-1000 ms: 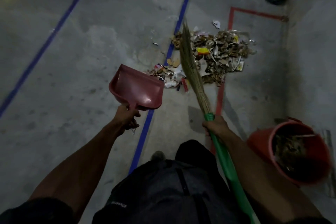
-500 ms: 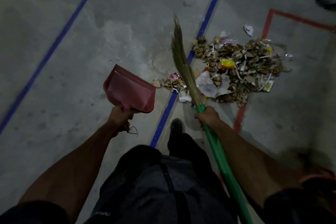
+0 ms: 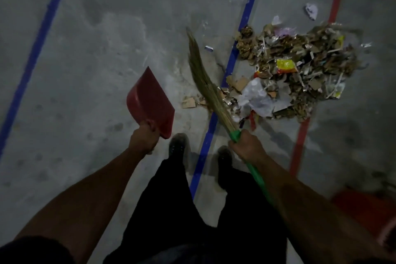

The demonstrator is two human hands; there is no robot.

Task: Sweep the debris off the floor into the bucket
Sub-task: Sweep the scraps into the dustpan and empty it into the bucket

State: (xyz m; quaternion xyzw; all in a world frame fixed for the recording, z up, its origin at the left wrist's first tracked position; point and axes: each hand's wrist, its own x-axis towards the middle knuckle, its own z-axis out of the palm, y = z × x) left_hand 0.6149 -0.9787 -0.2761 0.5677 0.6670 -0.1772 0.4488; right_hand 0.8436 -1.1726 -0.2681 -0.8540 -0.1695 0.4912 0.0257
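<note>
A heap of debris (image 3: 297, 70), made of dry leaves, paper scraps and wrappers, lies on the grey floor ahead to the right. My right hand (image 3: 246, 146) grips the green handle of a straw broom (image 3: 205, 83), and its bristles point up-left along the heap's left edge. My left hand (image 3: 144, 138) holds a red dustpan (image 3: 151, 100) by its handle, tilted on edge above the floor, left of the broom. Only a blurred part of the red bucket (image 3: 364, 210) shows at the lower right.
A blue line (image 3: 225, 83) runs on the floor between my feet and under the heap's left side. A red line (image 3: 302, 135) frames the right area. Another blue line (image 3: 32, 62) crosses the far left. A white paper scrap (image 3: 311, 11) lies beyond the heap.
I have stepped closer to the heap, which now looks larger. The dustpan has tilted more on edge. The bucket has slid to the lower right corner of the view.
</note>
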